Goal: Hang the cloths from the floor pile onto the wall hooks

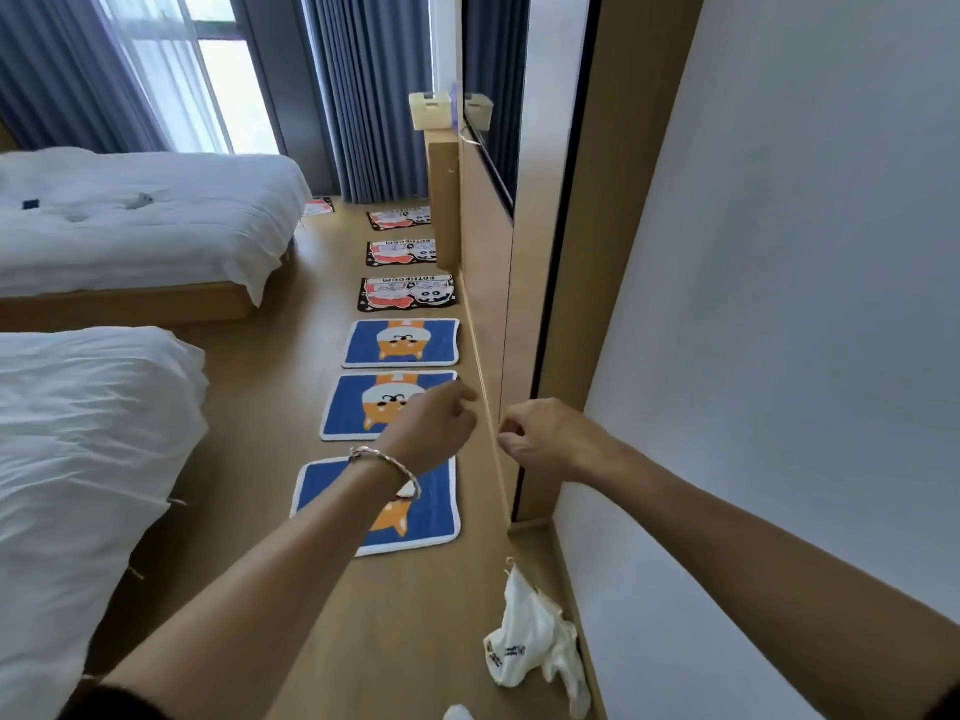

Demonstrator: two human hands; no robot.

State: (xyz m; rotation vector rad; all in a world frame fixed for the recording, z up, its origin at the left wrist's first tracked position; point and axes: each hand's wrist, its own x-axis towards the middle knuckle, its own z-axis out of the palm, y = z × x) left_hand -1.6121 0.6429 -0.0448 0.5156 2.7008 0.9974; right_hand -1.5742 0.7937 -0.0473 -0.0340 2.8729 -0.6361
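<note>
left hand [441, 426] loosely curled, empty | right hand [545, 433] likewise | white cloth [524, 641] lies below-behind both: stoop, pinch one corner

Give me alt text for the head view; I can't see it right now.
The left hand and right hand reach forward, fingers loosely curled, holding nothing. A pile of white cloths lies on the floor by the wall, below the right arm. Mats line the wall, beds stand left; no hooks show.

Smooth wooden floor [291, 407], plush blue mats [401, 343], crumpled white cloth [524, 641], matt wall [805, 304], metal bracelet [387, 462]
</note>
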